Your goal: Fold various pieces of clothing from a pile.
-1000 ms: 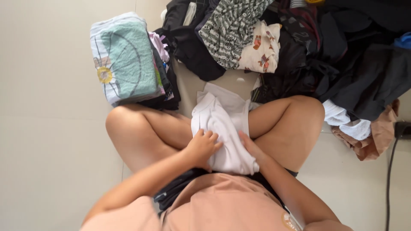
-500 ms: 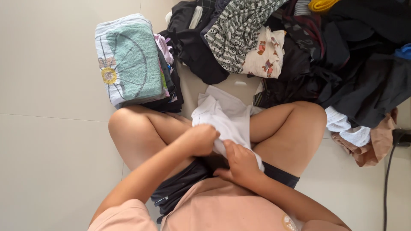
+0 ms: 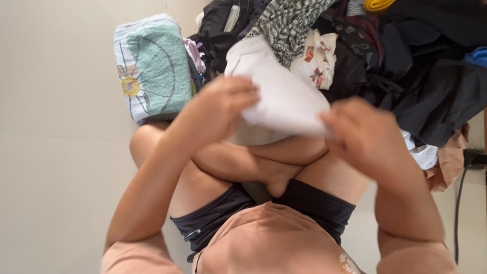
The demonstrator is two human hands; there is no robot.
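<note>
I sit cross-legged on a pale tiled floor and hold a folded white garment [image 3: 276, 94] lifted above my legs. My left hand [image 3: 223, 109] grips its left edge and my right hand [image 3: 362, 134] grips its right edge, both blurred by motion. The garment hides part of the clothes pile behind it. A stack of folded clothes [image 3: 152, 66], topped by a teal towel with a yellow flower, stands just left of my left hand.
A big heap of unfolded clothes [image 3: 406, 66], mostly black with a patterned grey piece [image 3: 289, 20] and a printed cream one [image 3: 319, 58], fills the top right. A black cable [image 3: 459, 203] runs down the right edge. Bare floor tiles [image 3: 56, 152] lie at the left.
Both hands have raised the white garment from my lap up toward the camera. It now looks more compactly folded.
</note>
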